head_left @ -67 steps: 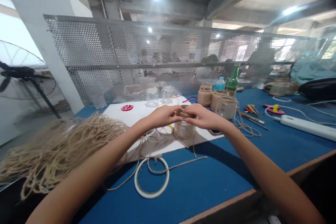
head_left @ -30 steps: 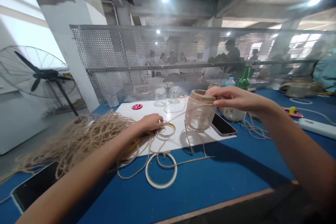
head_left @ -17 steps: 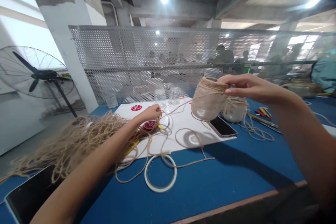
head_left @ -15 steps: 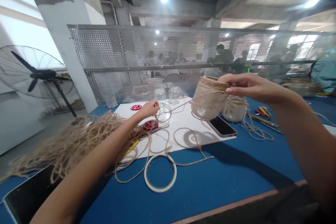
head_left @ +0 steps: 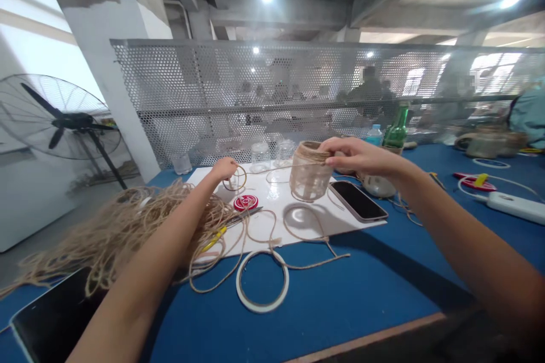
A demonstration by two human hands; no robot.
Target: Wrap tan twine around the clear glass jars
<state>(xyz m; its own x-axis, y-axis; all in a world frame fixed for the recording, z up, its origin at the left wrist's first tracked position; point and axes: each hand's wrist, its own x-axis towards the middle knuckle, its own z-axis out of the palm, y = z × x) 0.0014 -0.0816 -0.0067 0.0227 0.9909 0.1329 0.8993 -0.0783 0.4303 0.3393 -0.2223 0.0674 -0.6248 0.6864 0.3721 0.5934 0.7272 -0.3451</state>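
Note:
My right hand [head_left: 355, 154] grips the twine-wrapped rim of a glass jar [head_left: 310, 178], thumb outside and fingers over the mouth. The jar is upright above the white sheet [head_left: 276, 195], its lower part pale and translucent; I cannot tell if its base touches. Further left, my left hand [head_left: 224, 169] is closed on a thin tan ring [head_left: 238, 177], its kind unclear. A strand of twine [head_left: 261, 171] runs between the jar's neck and the ring. Below the left hand lie a red lid [head_left: 246, 203] and scissors [head_left: 251, 212].
A heap of twine [head_left: 162, 215] covers the left side. A white tape roll [head_left: 263, 307] lies in front. To the right are a phone [head_left: 359, 201], a green bottle [head_left: 397, 129] and a power strip [head_left: 517, 206]. Clear jars [head_left: 259, 154] stand near a perforated screen [head_left: 238, 91].
My right hand has moved the jar left and lower, toward the sheet. My left hand has moved left with the ring. The green bottle and power strip now show on the right.

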